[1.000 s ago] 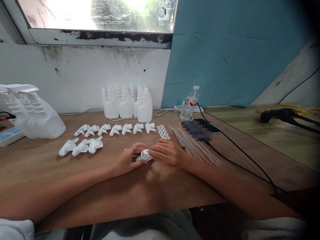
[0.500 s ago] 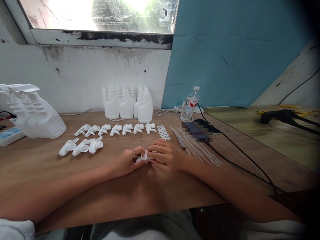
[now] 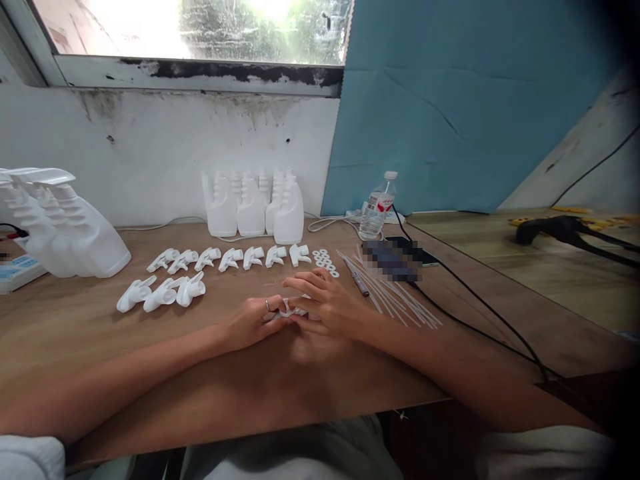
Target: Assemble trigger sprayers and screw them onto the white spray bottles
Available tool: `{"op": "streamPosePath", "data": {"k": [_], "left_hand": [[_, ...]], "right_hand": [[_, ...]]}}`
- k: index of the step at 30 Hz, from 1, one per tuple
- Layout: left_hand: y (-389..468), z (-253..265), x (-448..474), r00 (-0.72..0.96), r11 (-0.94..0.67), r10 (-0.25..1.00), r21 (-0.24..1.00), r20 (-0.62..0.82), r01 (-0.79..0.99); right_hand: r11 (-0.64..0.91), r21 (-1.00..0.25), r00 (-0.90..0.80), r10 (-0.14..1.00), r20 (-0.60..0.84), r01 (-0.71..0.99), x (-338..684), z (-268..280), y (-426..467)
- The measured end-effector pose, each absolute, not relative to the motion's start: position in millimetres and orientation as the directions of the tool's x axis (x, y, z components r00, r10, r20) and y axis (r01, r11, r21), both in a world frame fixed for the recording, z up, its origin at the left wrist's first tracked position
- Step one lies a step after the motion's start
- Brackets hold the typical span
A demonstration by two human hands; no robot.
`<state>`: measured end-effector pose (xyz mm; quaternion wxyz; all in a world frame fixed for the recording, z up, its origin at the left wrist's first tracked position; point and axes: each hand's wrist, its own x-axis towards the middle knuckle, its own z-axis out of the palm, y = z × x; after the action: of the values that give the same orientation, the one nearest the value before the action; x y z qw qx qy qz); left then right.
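Near the front middle of the table, my left hand [image 3: 253,323] is closed round a white spray trigger head [image 3: 296,310], its fingers and thumb pinching the left side. My right hand [image 3: 333,308] grips the right end of the same piece between thumb and fingers, with its upper fingers lifted and curved over it. Most of the piece is hidden by the fingers. Beyond my hands lie several loose white trigger heads [image 3: 231,259] in a row, and 3 more [image 3: 161,294] nearer on the left. Small white ring washers [image 3: 326,263] sit just past my right hand.
White spray bottles [image 3: 289,213] stand against the wall, and more bottles [image 3: 93,233] at the left. To the right are thin clear tubes [image 3: 400,300], a pen-like tool [image 3: 358,280], a water bottle [image 3: 375,213] and a phone [image 3: 427,253]. Black cables [image 3: 480,320] cross the right side.
The upper fingers of my right hand have lifted and spread over the trigger head. My left hand keeps its hold. The whole view has shifted slightly.
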<state>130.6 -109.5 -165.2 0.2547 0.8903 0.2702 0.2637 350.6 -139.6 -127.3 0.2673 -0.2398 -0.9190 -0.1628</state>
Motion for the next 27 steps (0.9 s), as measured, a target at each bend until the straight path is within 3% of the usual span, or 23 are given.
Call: {"op": "streamPosePath", "data": {"k": [8,10,15,20,23,27], "left_hand": [[-112.8,-157.9,128.5,0.723,-0.684,0.644,0.612,0.251,0.396],[-113.4,-157.1,127.5,0.724,-0.678,0.647,0.613,0.238,0.404],[-114.0,-155.5,127.6,0.72,-0.608,0.672,0.686,0.176,0.4],[-116.4,-154.8,131.0,0.71,-0.619,0.676,0.675,0.198,0.401],[-116.6,-156.4,132.3,0.72,-0.627,0.667,0.667,0.194,0.401],[-114.3,-160.0,133.2,0.73,-0.654,0.647,0.652,0.22,0.383]], "right_hand": [[0.814,0.11,-0.74,0.451,0.5,0.57,342.4,-134.1,-148.5],[0.831,0.024,-0.738,0.479,0.475,0.555,342.0,-132.6,-150.5],[0.83,-0.329,-0.717,0.556,0.42,0.451,346.2,-126.8,-149.2],[0.799,-0.501,-0.59,0.591,0.55,0.334,357.1,-121.3,-137.7],[0.801,-0.437,-0.46,0.595,0.659,0.409,376.1,-115.0,-124.4],[0.724,-0.06,-0.514,0.544,0.663,0.688,418.6,-109.8,-101.3]]}}
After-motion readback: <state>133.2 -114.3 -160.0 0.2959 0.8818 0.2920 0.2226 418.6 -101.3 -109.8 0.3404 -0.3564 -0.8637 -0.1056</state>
